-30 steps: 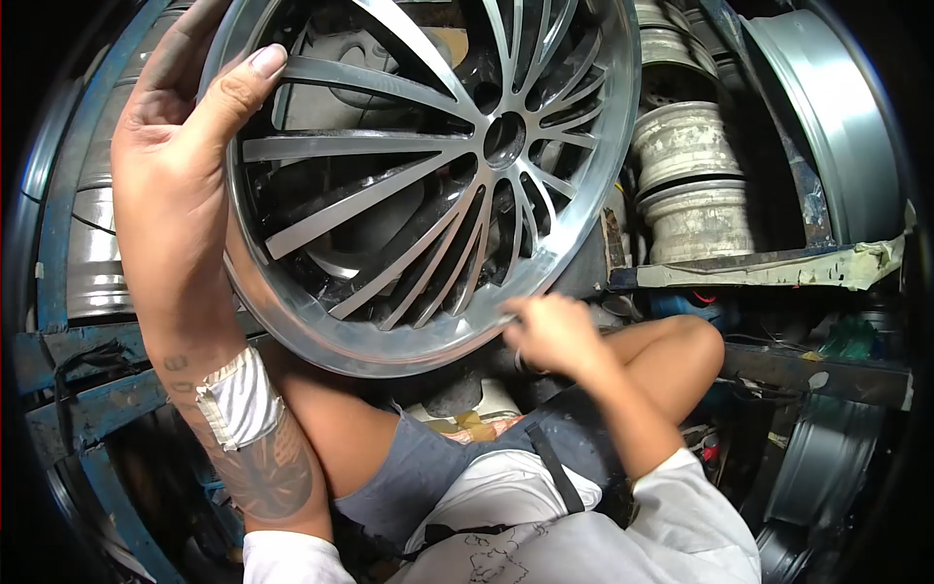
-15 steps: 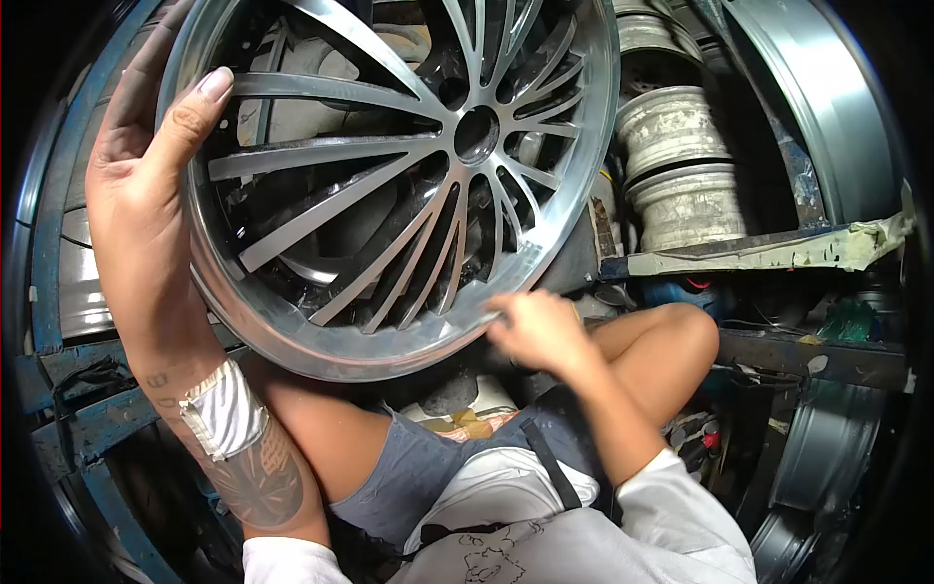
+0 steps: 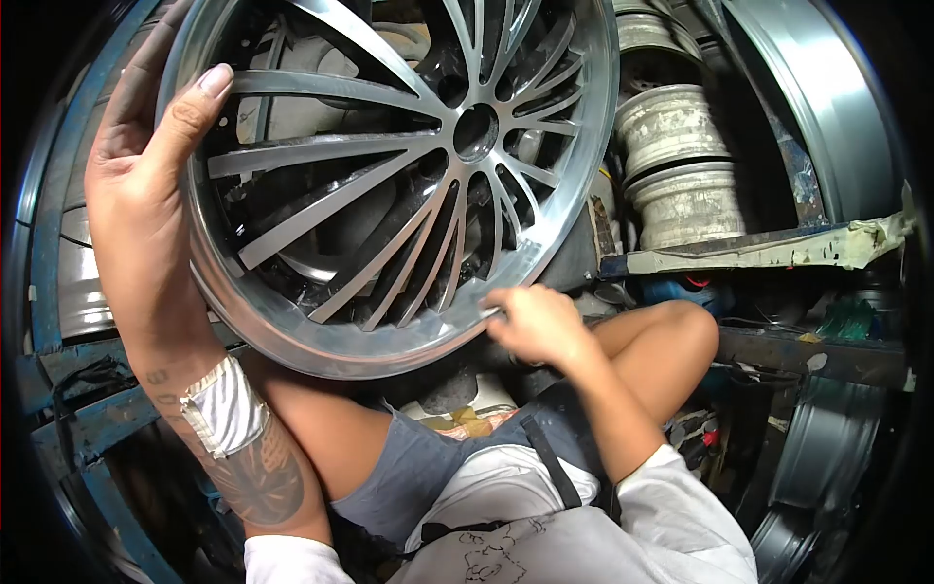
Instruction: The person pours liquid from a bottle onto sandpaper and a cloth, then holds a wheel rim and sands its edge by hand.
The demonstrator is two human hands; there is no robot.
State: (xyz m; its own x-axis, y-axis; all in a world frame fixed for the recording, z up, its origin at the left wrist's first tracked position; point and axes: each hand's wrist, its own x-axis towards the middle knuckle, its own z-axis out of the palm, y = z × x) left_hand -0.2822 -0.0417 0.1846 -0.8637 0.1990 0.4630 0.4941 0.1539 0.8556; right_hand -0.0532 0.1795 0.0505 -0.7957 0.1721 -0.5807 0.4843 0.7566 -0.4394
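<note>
A large multi-spoke alloy wheel (image 3: 477,132) fills the upper middle, tilted above my lap, its bare metal lip facing me. On its left edge my left hand (image 3: 156,146) is clamped, the thumb over the front of the rim and the fingers behind it. At the lower right of the lip, my right hand (image 3: 535,326) is closed, with the fingertips at the rim. Something small and pale shows between those fingertips; I cannot make out what it is.
Worn wheel barrels (image 3: 679,122) are stacked at the upper right, beside a large silver rim (image 3: 827,88). A shelf edge with peeling tape (image 3: 769,255) runs below them. More rims (image 3: 827,448) stand at the lower right. Blue metal framing (image 3: 92,419) is on the left.
My right hand has shifted very slightly at the rim and looks less blurred. My left hand and the wheel have hardly moved.
</note>
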